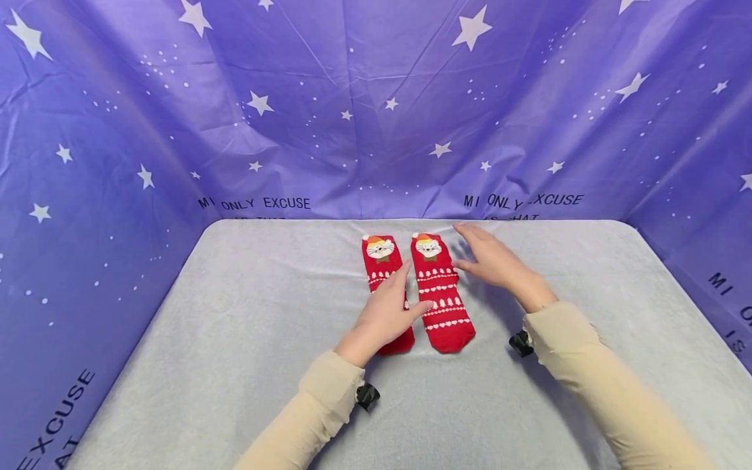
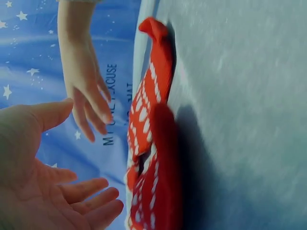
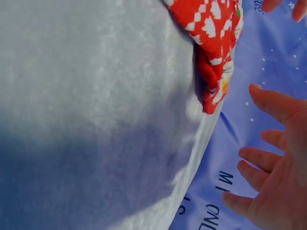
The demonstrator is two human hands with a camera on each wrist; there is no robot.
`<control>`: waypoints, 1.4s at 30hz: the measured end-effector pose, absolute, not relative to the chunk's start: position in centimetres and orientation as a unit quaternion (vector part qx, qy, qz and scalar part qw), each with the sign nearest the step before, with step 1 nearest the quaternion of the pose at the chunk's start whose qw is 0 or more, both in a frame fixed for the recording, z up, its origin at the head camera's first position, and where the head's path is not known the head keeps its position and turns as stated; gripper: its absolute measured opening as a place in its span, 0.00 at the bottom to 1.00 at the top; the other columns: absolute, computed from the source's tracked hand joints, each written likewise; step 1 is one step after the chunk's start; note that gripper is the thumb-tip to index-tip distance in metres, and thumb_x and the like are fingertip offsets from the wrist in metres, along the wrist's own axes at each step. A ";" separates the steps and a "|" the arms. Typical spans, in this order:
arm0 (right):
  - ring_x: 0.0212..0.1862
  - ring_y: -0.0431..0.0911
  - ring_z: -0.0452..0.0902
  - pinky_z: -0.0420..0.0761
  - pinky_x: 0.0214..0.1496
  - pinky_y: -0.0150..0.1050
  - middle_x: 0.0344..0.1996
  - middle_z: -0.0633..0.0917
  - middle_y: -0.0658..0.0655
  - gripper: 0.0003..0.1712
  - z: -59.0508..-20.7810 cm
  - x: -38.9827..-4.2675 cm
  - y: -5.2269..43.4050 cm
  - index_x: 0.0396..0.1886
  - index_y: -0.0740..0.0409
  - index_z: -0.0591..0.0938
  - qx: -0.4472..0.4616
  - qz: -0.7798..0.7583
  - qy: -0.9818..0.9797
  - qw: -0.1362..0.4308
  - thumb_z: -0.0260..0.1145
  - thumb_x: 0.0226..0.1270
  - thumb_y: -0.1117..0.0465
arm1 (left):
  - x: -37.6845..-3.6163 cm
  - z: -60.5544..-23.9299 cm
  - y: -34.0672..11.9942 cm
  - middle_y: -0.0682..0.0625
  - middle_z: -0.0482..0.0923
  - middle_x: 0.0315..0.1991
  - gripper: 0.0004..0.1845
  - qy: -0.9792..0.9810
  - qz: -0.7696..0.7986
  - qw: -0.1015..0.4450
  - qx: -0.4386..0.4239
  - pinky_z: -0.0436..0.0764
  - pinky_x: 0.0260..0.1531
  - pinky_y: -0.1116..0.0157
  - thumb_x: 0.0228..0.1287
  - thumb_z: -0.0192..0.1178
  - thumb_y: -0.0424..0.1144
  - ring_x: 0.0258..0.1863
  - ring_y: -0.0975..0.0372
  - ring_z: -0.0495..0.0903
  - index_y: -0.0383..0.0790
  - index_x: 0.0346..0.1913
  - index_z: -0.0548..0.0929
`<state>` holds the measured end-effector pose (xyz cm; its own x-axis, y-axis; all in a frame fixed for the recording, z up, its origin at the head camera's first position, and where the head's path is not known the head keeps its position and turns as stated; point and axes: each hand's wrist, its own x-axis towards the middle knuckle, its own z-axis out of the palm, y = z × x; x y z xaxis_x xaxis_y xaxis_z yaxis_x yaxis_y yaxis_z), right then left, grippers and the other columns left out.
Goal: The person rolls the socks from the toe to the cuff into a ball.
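As the left hand (image 1: 383,314) hovers, spread and empty, over the left sock (image 1: 380,266), the right sock (image 1: 442,294) lies alongside!
Both red, on the worktop (image 1: 252,313); farther out, the right hand (image 1: 496,260) spreads loosely, gripping nothing, before a starry backdrop (image 1: 352,143).

The right hand's fingers (image 3: 261,159) hang spread near a red sock (image 3: 214,45) on gray cloth (image 3: 96,67).

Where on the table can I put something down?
The table is bare left of the socks and left sleeve, and right of the right sleeve. The middle's crowded: both socks, left hand over them, right hand beside.
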<state>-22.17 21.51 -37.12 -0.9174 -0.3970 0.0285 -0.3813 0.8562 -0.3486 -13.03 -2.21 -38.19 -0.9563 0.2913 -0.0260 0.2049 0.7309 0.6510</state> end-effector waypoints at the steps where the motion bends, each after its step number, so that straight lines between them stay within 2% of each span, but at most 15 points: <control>1: 0.76 0.67 0.54 0.55 0.77 0.63 0.75 0.58 0.72 0.48 -37.2 -22.3 21.4 0.79 0.63 0.53 -0.200 -0.179 0.963 0.031 0.68 0.67 0.54 | -12.9 -38.3 -2.1 0.44 0.62 0.76 0.47 0.924 0.351 0.068 0.134 0.67 0.72 0.51 0.65 0.64 0.53 0.75 0.53 0.64 0.42 0.79 0.53; 8: 0.75 0.68 0.56 0.57 0.76 0.64 0.74 0.60 0.73 0.47 -38.0 -23.1 20.8 0.78 0.66 0.53 -0.193 -0.204 0.958 0.061 0.66 0.69 0.54 | -12.2 -38.8 -1.5 0.44 0.63 0.76 0.44 0.905 0.391 0.098 0.133 0.66 0.73 0.52 0.66 0.62 0.53 0.75 0.53 0.64 0.40 0.78 0.55; 12: 0.74 0.68 0.58 0.58 0.75 0.63 0.74 0.61 0.74 0.45 -38.5 -23.5 20.5 0.76 0.69 0.55 -0.190 -0.220 0.954 0.074 0.65 0.69 0.54 | -12.0 -39.2 -1.2 0.42 0.65 0.74 0.43 0.884 0.433 0.120 0.127 0.69 0.70 0.51 0.65 0.64 0.52 0.71 0.53 0.70 0.39 0.77 0.57; 15: 0.71 0.69 0.62 0.62 0.73 0.63 0.71 0.65 0.75 0.43 -38.9 -23.8 20.3 0.76 0.69 0.57 -0.176 -0.237 0.951 0.087 0.64 0.70 0.53 | -12.0 -39.5 -1.0 0.40 0.66 0.73 0.43 0.856 0.481 0.147 0.119 0.72 0.68 0.50 0.66 0.63 0.51 0.68 0.51 0.73 0.37 0.76 0.58; 21: 0.66 0.69 0.70 0.68 0.70 0.62 0.65 0.72 0.76 0.38 -39.2 -24.0 19.9 0.74 0.69 0.60 -0.135 -0.316 0.933 0.103 0.61 0.73 0.55 | -12.2 -39.7 -0.6 0.38 0.63 0.74 0.40 0.801 0.559 0.205 0.067 0.74 0.66 0.50 0.67 0.62 0.47 0.67 0.49 0.74 0.35 0.75 0.58; 29: 0.62 0.65 0.74 0.78 0.65 0.50 0.64 0.72 0.78 0.33 -39.0 -24.1 18.8 0.72 0.74 0.60 -0.052 -0.480 0.866 0.133 0.58 0.73 0.64 | -12.2 -40.2 -0.2 0.37 0.71 0.62 0.33 0.773 0.599 0.204 0.043 0.75 0.63 0.51 0.67 0.63 0.39 0.61 0.48 0.75 0.31 0.70 0.64; 31: 0.60 0.62 0.76 0.80 0.62 0.43 0.65 0.71 0.78 0.34 -38.9 -24.1 18.6 0.72 0.74 0.58 -0.026 -0.507 0.850 0.140 0.58 0.73 0.65 | -12.2 -40.3 0.0 0.37 0.72 0.61 0.31 0.775 0.601 0.192 0.043 0.77 0.61 0.52 0.67 0.63 0.38 0.60 0.48 0.76 0.30 0.69 0.66; 33: 0.53 0.53 0.80 0.83 0.56 0.35 0.64 0.73 0.76 0.34 -38.8 -24.3 18.4 0.72 0.74 0.59 -0.001 -0.522 0.841 0.144 0.59 0.73 0.64 | -12.1 -40.4 0.2 0.37 0.72 0.61 0.30 0.771 0.611 0.177 0.039 0.79 0.60 0.53 0.67 0.63 0.36 0.60 0.47 0.77 0.30 0.68 0.67; 36: 0.38 0.38 0.80 0.82 0.41 0.25 0.50 0.83 0.68 0.33 -38.9 -24.6 18.2 0.70 0.76 0.63 0.031 -0.542 0.826 0.148 0.61 0.71 0.63 | -12.0 -40.4 0.4 0.36 0.72 0.60 0.28 0.762 0.629 0.153 0.028 0.81 0.57 0.54 0.66 0.63 0.33 0.59 0.46 0.79 0.30 0.66 0.69; 39: 0.28 0.31 0.76 0.80 0.34 0.24 0.34 0.84 0.51 0.32 -39.1 -24.8 18.2 0.67 0.78 0.67 0.048 -0.567 0.809 0.151 0.62 0.70 0.64 | -11.8 -40.2 0.4 0.39 0.73 0.59 0.26 0.761 0.636 0.129 0.007 0.82 0.56 0.56 0.65 0.64 0.34 0.57 0.49 0.80 0.34 0.65 0.71; 40: 0.27 0.30 0.76 0.80 0.34 0.24 0.31 0.83 0.48 0.31 -39.1 -24.8 18.2 0.67 0.78 0.68 0.049 -0.572 0.804 0.153 0.63 0.70 0.64 | -11.8 -40.1 0.4 0.40 0.74 0.59 0.25 0.761 0.637 0.122 -0.001 0.82 0.55 0.57 0.65 0.64 0.34 0.56 0.50 0.80 0.35 0.64 0.72; 42: 0.29 0.31 0.77 0.82 0.36 0.25 0.33 0.84 0.50 0.31 -39.1 -24.7 18.0 0.67 0.76 0.68 0.045 -0.579 0.799 0.156 0.62 0.70 0.64 | -11.7 -39.8 0.1 0.41 0.74 0.58 0.24 0.759 0.641 0.109 -0.015 0.83 0.52 0.59 0.66 0.64 0.35 0.53 0.52 0.81 0.37 0.63 0.73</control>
